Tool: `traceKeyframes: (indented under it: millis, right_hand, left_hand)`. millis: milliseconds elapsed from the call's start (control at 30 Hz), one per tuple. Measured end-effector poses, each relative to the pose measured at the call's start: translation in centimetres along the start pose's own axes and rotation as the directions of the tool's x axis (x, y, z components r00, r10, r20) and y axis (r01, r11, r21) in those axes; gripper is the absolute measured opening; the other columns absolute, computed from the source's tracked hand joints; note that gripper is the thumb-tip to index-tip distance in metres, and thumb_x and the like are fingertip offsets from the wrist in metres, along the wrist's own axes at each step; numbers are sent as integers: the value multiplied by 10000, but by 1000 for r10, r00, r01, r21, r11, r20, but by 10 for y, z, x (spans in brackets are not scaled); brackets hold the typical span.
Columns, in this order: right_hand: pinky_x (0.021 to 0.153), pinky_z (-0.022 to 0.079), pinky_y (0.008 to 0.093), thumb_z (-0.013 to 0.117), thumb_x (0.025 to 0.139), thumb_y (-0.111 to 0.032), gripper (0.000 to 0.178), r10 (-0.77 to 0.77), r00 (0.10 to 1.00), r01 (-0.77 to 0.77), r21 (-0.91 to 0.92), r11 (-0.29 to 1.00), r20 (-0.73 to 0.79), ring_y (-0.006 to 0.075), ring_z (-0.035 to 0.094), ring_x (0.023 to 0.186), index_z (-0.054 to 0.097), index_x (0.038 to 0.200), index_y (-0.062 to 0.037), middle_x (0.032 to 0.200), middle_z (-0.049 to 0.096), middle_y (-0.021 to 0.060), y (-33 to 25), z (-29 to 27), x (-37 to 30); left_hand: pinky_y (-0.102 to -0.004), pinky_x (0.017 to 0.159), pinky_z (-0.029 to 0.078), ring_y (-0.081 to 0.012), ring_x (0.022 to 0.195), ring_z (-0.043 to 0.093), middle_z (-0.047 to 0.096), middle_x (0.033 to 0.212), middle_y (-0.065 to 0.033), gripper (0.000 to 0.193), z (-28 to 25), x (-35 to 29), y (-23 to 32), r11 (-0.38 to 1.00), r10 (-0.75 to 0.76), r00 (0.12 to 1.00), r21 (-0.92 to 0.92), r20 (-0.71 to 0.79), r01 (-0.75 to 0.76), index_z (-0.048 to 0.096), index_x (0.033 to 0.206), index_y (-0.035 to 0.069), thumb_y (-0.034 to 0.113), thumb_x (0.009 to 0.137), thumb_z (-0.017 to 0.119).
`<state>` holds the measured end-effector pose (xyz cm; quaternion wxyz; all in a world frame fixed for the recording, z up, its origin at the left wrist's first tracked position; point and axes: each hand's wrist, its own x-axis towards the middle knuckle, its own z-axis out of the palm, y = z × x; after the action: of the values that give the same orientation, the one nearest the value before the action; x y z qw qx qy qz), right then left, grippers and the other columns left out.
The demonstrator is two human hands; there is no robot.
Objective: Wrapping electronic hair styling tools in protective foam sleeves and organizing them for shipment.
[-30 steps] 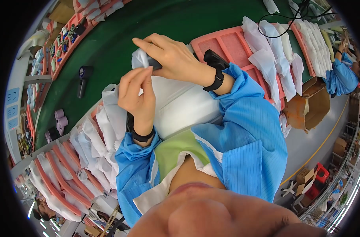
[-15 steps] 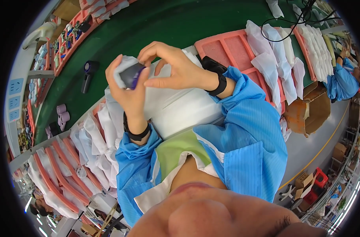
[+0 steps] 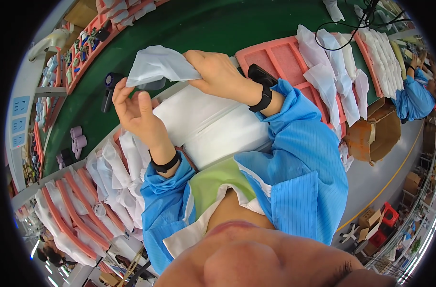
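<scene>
A translucent white bag (image 3: 163, 64) is spread out in front of me over the green table. My right hand (image 3: 215, 74) grips the bag's right end between thumb and fingers. At the bag's lower left corner is my left hand (image 3: 139, 112), its fingers loosely curled and the thumb standing apart. The left fingertips are close to or touching the bag's edge. A greyish curved part (image 3: 153, 85) shows beneath the bag; whether it is a separate thing, I cannot tell. Below both hands lies a stack of flat white bags (image 3: 222, 124).
A dark handheld device with a round purple-rimmed head (image 3: 109, 91) lies left on the green table (image 3: 189, 28). Light purple cylindrical parts (image 3: 77, 142) are nearer. Pink trays (image 3: 270, 57) with wrapped pieces stand either side. A black object (image 3: 261, 75) sits by my right wrist.
The dark purple-edged object held in the left hand no longer shows. The white bag is now stretched out from the right hand, and the left hand has moved left and lower, its fingers loosened.
</scene>
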<state>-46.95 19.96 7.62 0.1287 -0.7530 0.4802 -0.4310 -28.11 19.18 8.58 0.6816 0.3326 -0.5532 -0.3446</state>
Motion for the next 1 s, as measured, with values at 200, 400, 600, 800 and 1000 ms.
traceKeyframes:
  millis: [200, 400, 600, 800, 1000]
  right_hand:
    - [649, 497, 406, 718, 714, -59, 366, -111, 994, 110, -18, 994, -14, 372, 627, 782, 542, 1030, -5, 875, 628, 174, -10, 5, -5]
    - [657, 501, 386, 735, 723, -76, 389, 31, 998, -28, 69, 997, -46, 383, 633, 809, 540, 1050, 4, 902, 639, 190, -11, -2, -5]
    - [670, 503, 349, 757, 780, -175, 417, 163, 980, -190, 304, 933, 112, 298, 652, 778, 551, 1089, 15, 907, 649, 184, -8, 4, -6]
    - [678, 508, 337, 772, 786, -268, 491, 155, 877, -364, 419, 832, 454, 231, 638, 755, 562, 1121, 23, 898, 644, 177, 11, -14, 3]
    - [777, 521, 352, 761, 770, -299, 487, 136, 974, -147, 45, 988, 182, 295, 657, 870, 596, 1140, -29, 979, 663, 167, 64, -10, 12]
  left_hand:
    - [-250, 688, 514, -219, 1113, 530, 467, 1320, -124, 294, 24, -12, 14, 978, 156, 986, 135, 50, -161, 620, 1037, 32, 8, 761, 717]
    - [-240, 669, 504, -217, 1084, 538, 486, 1280, -107, 124, 11, -9, 6, 922, 229, 968, 295, 104, -250, 671, 828, 39, 5, 738, 749]
    - [-244, 690, 505, -197, 1024, 557, 507, 1217, -87, 108, 5, -12, 3, 889, 194, 981, 421, 19, -183, 672, 812, 48, 7, 753, 753]
    - [-258, 716, 500, -156, 882, 600, 550, 1135, -85, 129, -23, 13, -14, 966, 65, 990, 255, -124, -32, 664, 863, 20, 50, 781, 758]
    - [-277, 751, 468, -166, 880, 637, 609, 1111, -88, 239, -43, 46, -56, 968, -110, 991, 218, -82, 125, 667, 1035, 25, 117, 827, 742]
